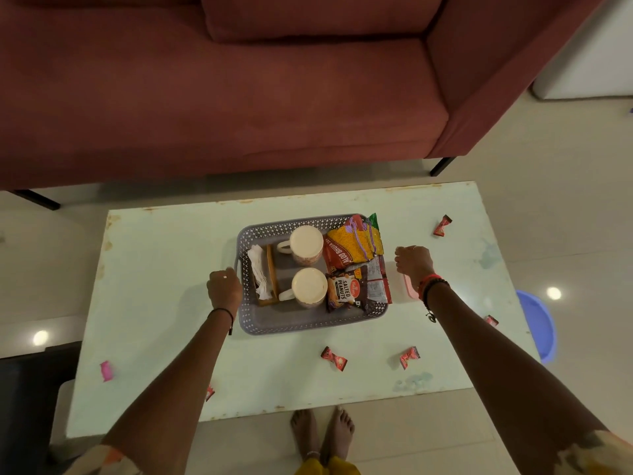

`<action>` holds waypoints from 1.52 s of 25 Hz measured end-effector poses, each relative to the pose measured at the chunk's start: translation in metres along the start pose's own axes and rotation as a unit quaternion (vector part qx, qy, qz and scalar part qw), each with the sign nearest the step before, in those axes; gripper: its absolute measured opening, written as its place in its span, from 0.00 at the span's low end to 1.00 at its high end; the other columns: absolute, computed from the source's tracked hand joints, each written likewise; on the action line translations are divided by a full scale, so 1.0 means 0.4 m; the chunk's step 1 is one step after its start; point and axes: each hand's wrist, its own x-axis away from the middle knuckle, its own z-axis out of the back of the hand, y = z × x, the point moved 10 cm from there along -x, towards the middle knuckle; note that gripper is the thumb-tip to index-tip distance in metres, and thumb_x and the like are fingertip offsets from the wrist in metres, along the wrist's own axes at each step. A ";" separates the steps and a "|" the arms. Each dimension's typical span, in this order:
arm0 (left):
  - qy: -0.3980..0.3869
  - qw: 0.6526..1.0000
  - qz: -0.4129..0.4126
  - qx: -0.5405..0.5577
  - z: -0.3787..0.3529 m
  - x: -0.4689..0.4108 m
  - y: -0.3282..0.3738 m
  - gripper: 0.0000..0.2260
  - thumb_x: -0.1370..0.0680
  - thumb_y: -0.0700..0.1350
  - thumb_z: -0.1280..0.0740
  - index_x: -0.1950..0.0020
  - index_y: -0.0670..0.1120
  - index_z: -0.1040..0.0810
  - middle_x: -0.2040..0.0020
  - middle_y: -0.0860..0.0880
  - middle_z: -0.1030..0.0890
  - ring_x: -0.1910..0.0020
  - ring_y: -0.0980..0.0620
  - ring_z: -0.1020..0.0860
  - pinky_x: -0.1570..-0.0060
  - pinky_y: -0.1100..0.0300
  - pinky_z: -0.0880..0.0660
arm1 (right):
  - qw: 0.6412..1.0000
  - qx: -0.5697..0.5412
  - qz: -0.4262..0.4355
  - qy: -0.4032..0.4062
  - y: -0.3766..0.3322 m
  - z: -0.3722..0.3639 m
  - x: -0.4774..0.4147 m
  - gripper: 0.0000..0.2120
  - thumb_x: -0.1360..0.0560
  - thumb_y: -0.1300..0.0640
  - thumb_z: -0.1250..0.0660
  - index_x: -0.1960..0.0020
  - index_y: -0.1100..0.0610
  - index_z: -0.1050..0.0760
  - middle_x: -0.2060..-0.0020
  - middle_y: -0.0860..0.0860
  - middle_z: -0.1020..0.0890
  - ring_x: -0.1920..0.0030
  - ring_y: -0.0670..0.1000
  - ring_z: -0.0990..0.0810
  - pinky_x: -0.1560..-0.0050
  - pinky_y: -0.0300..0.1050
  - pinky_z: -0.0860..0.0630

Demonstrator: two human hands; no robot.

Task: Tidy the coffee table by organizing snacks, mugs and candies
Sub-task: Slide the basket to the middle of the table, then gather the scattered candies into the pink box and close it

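Pale green coffee table (164, 269) stands before a maroon sofa (239, 97) on a light tiled floor. At its middle sits one grey perforated tray (301, 323). Inside are two cream mugs (306, 244), one behind the other with handles pointing left, and one wooden napkin holder (272, 272) of white napkins along the left wall. Three snack packets (356, 248) fill the right side. A yellow and red one reads "ALOO BHUJIA", a dark one (344, 292) reads "SALTED PEANUTS", and a red and white one (378, 284) lies under them, its print too small to read.

The left hand (224, 286) is at the tray's left rim, fingers curled over it in a grip. The right hand (412, 264) is just beside the right rim, fingers curled; I cannot tell whether it holds anything or touches the tray. A pink lid-like object (410, 286) shows under that wrist.

Loose on the tabletop are five red candies (334, 358): two near the front, one partly behind the left forearm, one far right, one at the right edge. One pink candy (106, 370) lies front left. A blue tub (539, 323) is on the floor at right.
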 end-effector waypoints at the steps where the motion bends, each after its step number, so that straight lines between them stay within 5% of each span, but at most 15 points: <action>1: 0.005 1.000 -0.003 -0.007 0.003 0.025 -0.005 0.17 0.19 0.44 0.47 0.40 0.33 0.28 0.39 0.32 0.25 0.39 0.35 0.26 0.39 0.46 0.29 | 0.999 -0.032 -0.005 -0.001 0.007 0.008 0.022 0.13 0.23 0.59 0.40 0.42 0.62 0.24 0.57 0.56 0.24 0.59 0.54 0.24 0.53 0.48 0.22; 4: 0.008 0.999 -0.023 -0.024 -0.026 0.128 -0.040 0.16 0.19 0.43 0.46 0.40 0.34 0.27 0.41 0.33 0.24 0.41 0.36 0.25 0.41 0.47 0.28 | 0.993 -0.115 -0.040 0.013 0.052 0.026 0.084 0.12 0.24 0.64 0.38 0.42 0.65 0.24 0.59 0.57 0.23 0.66 0.51 0.26 0.65 0.42 0.27; 9: -0.015 0.968 -0.247 -0.027 -0.130 0.363 0.094 0.10 0.21 0.38 0.42 0.49 0.36 0.23 0.50 0.37 0.21 0.50 0.40 0.24 0.53 0.52 0.28 | 0.976 -0.184 -0.093 0.073 0.169 0.081 0.156 0.10 0.27 0.68 0.37 0.48 0.71 0.23 0.61 0.60 0.21 0.63 0.57 0.23 0.54 0.50 0.20; 15: -0.122 0.904 -0.399 -0.092 -0.365 0.562 0.258 0.08 0.20 0.43 0.42 0.46 0.42 0.26 0.47 0.43 0.23 0.48 0.46 0.25 0.50 0.49 0.25 | 0.966 -0.201 -0.111 0.119 0.282 0.172 0.146 0.07 0.25 0.67 0.41 0.56 0.63 0.25 0.61 0.59 0.21 0.62 0.56 0.23 0.49 0.50 0.21; 18: -0.158 0.857 -0.465 -0.157 -0.517 0.613 0.330 0.07 0.20 0.41 0.42 0.47 0.41 0.26 0.47 0.42 0.25 0.45 0.44 0.26 0.46 0.50 0.27 | 0.966 -0.191 -0.139 0.108 0.346 0.181 0.101 0.08 0.27 0.68 0.40 0.50 0.64 0.25 0.60 0.58 0.22 0.57 0.55 0.23 0.49 0.48 0.23; 21: -0.180 0.798 -0.519 -0.249 -0.679 0.631 0.375 0.12 0.22 0.36 0.43 0.39 0.41 0.28 0.40 0.43 0.26 0.40 0.45 0.26 0.43 0.53 0.27 | 0.963 -0.209 -0.153 0.079 0.387 0.151 0.050 0.16 0.26 0.64 0.35 0.39 0.65 0.30 0.47 0.59 0.24 0.51 0.54 0.26 0.38 0.53 0.25; 25: -0.194 0.799 -0.465 -0.329 -0.849 0.571 0.401 0.24 0.22 0.36 0.40 0.26 0.41 0.41 0.26 0.41 0.39 0.26 0.43 0.39 0.29 0.54 0.36 | 0.959 -0.242 -0.137 0.049 0.401 0.109 -0.010 0.20 0.28 0.59 0.28 0.39 0.62 0.29 0.42 0.59 0.23 0.47 0.57 0.22 0.39 0.54 0.24; 27: -0.202 0.815 -0.406 -0.362 -0.891 0.526 0.394 0.31 0.22 0.42 0.35 0.24 0.40 0.47 0.25 0.38 0.43 0.24 0.41 0.44 0.27 0.53 0.42 | 0.957 -0.255 -0.133 0.044 0.399 0.101 -0.036 0.18 0.29 0.60 0.28 0.41 0.61 0.27 0.45 0.61 0.20 0.58 0.55 0.21 0.45 0.49 0.21; 29: -0.223 0.825 -0.345 -0.389 -0.913 0.497 0.369 0.38 0.25 0.46 0.31 0.24 0.38 0.50 0.27 0.35 0.40 0.27 0.39 0.39 0.29 0.51 0.38 | 0.958 -0.253 -0.131 0.035 0.394 0.101 -0.056 0.15 0.29 0.62 0.29 0.43 0.61 0.26 0.46 0.62 0.19 0.63 0.53 0.22 0.52 0.46 0.20; 34: -0.244 0.864 -0.274 -0.343 -0.920 0.491 0.342 0.38 0.28 0.43 0.27 0.26 0.38 0.45 0.31 0.36 0.35 0.35 0.37 0.29 0.36 0.46 0.30 | 0.999 -0.043 -0.008 -0.008 0.314 0.138 -0.100 0.19 0.27 0.61 0.31 0.37 0.60 0.29 0.40 0.59 0.24 0.43 0.57 0.23 0.42 0.48 0.25; 38: -0.248 0.881 -0.267 -0.303 -0.919 0.486 0.348 0.37 0.29 0.41 0.26 0.27 0.37 0.43 0.33 0.36 0.34 0.36 0.36 0.29 0.37 0.46 0.30 | 0.980 0.117 0.159 -0.027 0.154 0.162 -0.151 0.26 0.25 0.65 0.35 0.28 0.59 0.34 0.34 0.58 0.29 0.34 0.58 0.30 0.32 0.52 0.31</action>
